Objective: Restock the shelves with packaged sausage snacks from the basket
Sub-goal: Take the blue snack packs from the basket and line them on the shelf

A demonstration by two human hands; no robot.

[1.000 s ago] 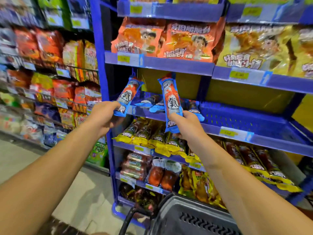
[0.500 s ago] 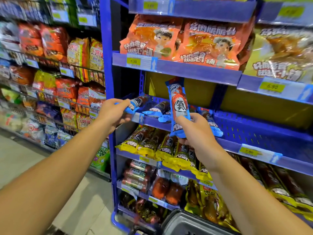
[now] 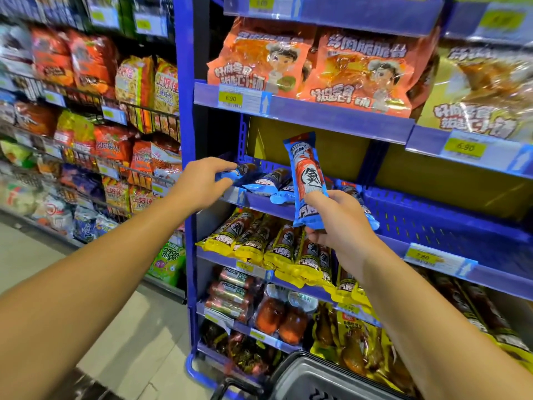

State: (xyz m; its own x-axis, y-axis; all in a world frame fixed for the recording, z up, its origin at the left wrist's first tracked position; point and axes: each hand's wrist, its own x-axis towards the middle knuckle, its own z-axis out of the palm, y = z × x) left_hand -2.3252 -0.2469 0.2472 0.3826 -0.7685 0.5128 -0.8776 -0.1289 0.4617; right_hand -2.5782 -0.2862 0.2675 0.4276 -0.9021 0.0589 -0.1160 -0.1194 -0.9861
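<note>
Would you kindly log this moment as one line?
left hand: laying blue sausage pack on shelf | right hand: holding upright pack | basket: below

Held pack: blue-and-red sausage snack (image 3: 306,180), upright, tilted slightly left, gripped at its lower end.
Shelf packs: blue sausage snacks (image 3: 266,181) lying flat at the left end of the blue shelf (image 3: 450,226).
Basket: grey basket (image 3: 311,376), bottom edge, contents unseen.
</note>
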